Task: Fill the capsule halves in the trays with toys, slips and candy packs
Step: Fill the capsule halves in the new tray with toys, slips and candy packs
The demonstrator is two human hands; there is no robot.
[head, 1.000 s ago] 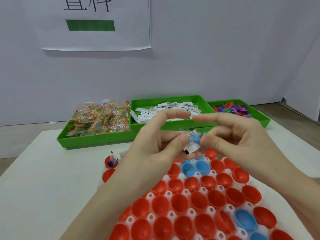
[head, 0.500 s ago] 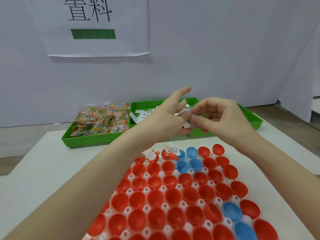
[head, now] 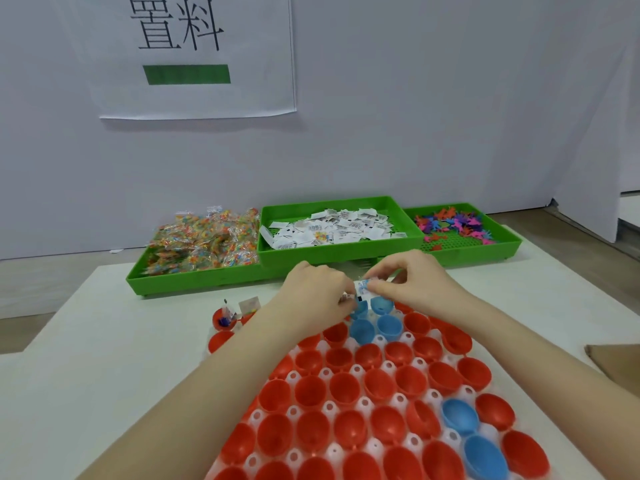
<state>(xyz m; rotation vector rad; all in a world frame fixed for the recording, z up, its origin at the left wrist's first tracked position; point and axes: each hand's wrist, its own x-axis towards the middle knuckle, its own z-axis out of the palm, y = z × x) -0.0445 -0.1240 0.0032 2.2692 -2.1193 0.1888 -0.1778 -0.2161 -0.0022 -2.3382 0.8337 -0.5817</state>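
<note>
A white tray (head: pixel 330 374) full of red and blue capsule halves lies in front of me. My left hand (head: pixel 311 296) and my right hand (head: pixel 412 284) meet over its far row, just above a blue capsule half (head: pixel 381 304). Between their fingertips they pinch a small white printed slip (head: pixel 363 288), and what else they hold is hidden. At the tray's far left corner a red capsule half (head: pixel 223 320) holds a toy and a slip. Three green bins stand behind: candy packs (head: pixel 204 245), paper slips (head: pixel 332 226) and small coloured toys (head: pixel 453 225).
A white table (head: pixel 86 358) carries everything, with a grey wall and a printed paper sign (head: pixel 194 53) behind it. A brown cardboard piece (head: pixel 616 362) pokes in at the right edge. The three green bins sit side by side along the table's far edge.
Both hands have come down from in front of the slip bin to the tray's far row. They still hold the slip together, now close over a blue half.
</note>
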